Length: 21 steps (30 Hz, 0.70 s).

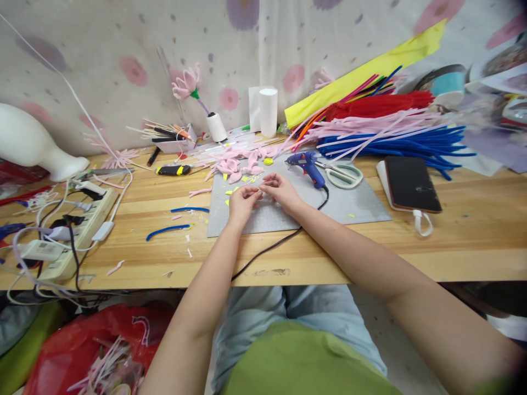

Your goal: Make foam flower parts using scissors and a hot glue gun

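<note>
The fingers (pixel 252 193) of the left hand (pixel 242 204) are curled in and pinched together, their tips meeting those of the right hand (pixel 282 192) over the grey cutting mat (pixel 362 206). Whatever is nipped between the two sets of fingertips is too small to make out; it may be a thin pale strand, but I cannot tell. Both hands rest low on the mat, near its middle.

Just beyond the fingertips, on the far side of the mat, lies a heap of pink chenille petals (pixel 236 164), with small yellow scraps (pixel 229 192) scattered beside the left hand. To the right of the hands, near but not touching, a blue glue gun (pixel 308 164) stands on the mat, its dark cord (pixel 272 247) running under the right wrist toward the near edge of the tabletop (pixel 473 230). White-handled scissors (pixel 343 174) lie just right of the gun. Farther right sits a dark phone (pixel 411 184).
</note>
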{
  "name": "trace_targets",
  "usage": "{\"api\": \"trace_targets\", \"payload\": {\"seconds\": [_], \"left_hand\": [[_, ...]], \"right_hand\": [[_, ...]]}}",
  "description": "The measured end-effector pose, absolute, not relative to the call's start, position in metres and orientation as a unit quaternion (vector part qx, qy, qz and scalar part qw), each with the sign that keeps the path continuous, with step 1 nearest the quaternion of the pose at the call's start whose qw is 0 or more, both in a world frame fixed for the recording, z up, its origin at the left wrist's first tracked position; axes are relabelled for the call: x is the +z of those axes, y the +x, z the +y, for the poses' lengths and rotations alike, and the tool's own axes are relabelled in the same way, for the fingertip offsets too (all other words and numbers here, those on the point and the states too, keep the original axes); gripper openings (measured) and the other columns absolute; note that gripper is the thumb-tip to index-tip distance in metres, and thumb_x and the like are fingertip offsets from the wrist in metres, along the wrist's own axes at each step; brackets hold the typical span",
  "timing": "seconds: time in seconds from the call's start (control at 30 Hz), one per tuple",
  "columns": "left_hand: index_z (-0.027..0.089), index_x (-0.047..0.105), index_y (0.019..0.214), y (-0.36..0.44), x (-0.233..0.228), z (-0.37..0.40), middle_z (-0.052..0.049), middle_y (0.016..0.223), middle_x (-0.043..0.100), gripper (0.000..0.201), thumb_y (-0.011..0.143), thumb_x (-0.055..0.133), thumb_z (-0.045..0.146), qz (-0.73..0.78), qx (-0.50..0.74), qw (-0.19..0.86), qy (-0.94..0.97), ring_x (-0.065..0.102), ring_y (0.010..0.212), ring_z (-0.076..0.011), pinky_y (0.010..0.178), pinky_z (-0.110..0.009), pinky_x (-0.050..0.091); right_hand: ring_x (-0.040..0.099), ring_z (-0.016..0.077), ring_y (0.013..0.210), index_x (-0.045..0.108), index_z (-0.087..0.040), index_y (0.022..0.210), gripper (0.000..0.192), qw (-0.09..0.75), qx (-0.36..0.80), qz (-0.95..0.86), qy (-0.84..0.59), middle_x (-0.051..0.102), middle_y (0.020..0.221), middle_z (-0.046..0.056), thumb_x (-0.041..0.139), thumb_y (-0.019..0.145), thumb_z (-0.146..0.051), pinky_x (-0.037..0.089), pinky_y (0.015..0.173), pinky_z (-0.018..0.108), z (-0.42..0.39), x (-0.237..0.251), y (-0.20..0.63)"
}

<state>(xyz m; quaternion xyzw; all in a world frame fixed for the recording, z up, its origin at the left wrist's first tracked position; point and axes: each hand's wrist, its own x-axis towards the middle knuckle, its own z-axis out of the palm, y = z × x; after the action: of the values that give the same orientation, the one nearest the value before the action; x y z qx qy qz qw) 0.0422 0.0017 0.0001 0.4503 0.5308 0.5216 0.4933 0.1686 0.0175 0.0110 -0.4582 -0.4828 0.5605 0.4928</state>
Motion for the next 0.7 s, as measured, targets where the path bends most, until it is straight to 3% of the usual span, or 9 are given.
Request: {"api": "trace_targets", "payload": {"seconds": [0.23,0.53,0.7], "left_hand": [[0.014,0.060,0.077,0.0439,0.0048,-0.0016,-0.003,0.066,0.065,0.029,0.058,0.074,0.029,0.546,0.503,0.495,0.452,0.064,0.064,-0.0150,0.050,-0.021,0.047],[0.015,0.058,0.086,0.0434,0.0068,-0.0034,-0.002,0.073,0.063,0.033,0.058,0.072,0.026,0.532,0.527,0.475,0.462,0.061,0.063,-0.0120,0.048,-0.021,0.047],[0.016,0.058,0.084,0.0421,0.0049,-0.0026,0.000,0.070,0.061,0.028,0.060,0.069,0.025,0.519,0.539,0.470,0.468,0.059,0.063,-0.0103,0.050,-0.019,0.047]], "right_hand": [[0.048,0.0072,0.053,0.048,-0.020,0.082,0.037,0.506,0.567,-0.465,-0.453,0.054,0.062,-0.007,0.070,0.054,-0.028,0.034,0.047,0.020,0.0185,0.0103,0.1699],[0.043,0.0050,0.046,0.048,-0.020,0.080,0.039,0.509,0.573,-0.452,-0.457,0.056,0.064,-0.007,0.074,0.053,-0.029,0.029,0.039,0.018,0.0173,0.0111,0.1721],[0.052,0.0100,0.058,0.050,-0.021,0.087,0.038,0.490,0.572,-0.469,-0.461,0.063,0.073,0.000,0.072,0.059,-0.037,0.032,0.040,0.018,0.0186,0.0101,0.1739]]}}
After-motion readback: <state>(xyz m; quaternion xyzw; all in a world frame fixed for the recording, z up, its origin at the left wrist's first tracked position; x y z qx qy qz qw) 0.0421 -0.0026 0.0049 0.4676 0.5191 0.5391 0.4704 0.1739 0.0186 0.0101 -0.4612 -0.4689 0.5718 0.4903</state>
